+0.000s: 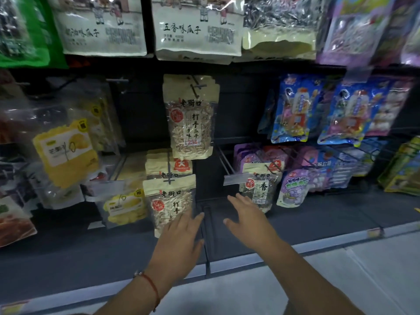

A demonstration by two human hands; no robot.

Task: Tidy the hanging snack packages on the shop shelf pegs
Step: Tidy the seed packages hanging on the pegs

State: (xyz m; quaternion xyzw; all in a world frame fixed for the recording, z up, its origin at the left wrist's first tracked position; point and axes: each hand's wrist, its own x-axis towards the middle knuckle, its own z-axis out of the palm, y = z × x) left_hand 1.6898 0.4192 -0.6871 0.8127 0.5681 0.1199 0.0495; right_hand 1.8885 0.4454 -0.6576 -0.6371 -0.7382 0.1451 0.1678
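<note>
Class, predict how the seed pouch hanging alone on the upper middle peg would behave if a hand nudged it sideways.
The seed pouch hangs from one peg, so it would probably swing and twist. Its glossy film looks slippery and floppy. The loose seeds inside likely shift, though the filled lower part should hold some shape.

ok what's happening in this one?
A person is at a shop shelf of hanging snack bags. Both hands are open and reach toward the lower pegs, holding nothing. The left hand is at the bottom of a cream seed bag; contact is unclear. The right hand is near a darker seed bag. Another cream bag hangs above.
</note>
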